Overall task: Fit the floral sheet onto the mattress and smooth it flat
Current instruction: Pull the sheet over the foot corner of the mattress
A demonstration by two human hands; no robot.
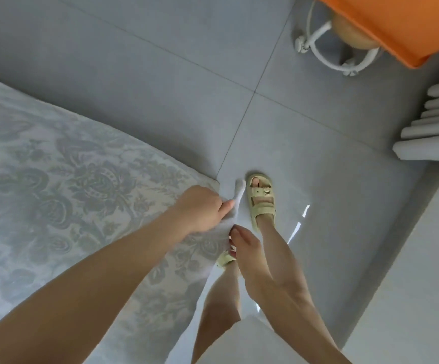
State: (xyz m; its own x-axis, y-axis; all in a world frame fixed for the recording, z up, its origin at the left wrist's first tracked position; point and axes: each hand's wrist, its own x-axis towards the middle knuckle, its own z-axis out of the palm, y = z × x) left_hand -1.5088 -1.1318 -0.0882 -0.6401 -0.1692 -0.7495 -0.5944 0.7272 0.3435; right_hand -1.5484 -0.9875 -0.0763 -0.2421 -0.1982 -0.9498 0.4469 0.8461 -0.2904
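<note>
Head view: floral sheet (68, 179) lies over the mattress at left, left hand (200, 208) fingers curled tight round its white corner, right hand (247, 250) fingers pinching the hem just below (likely tensioning the corner to tuck it down).

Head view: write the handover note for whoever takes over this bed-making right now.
Left hand: grips the white corner fabric of the floral sheet at the bed corner by the feet.
Right hand: appears to pinch the same edge just below the left grip.
Done: the floral top lies spread over the mattress, which is hidden beneath it.
Left: tuck this corner down and under, check the corners out of view, then smooth flat.
</note>
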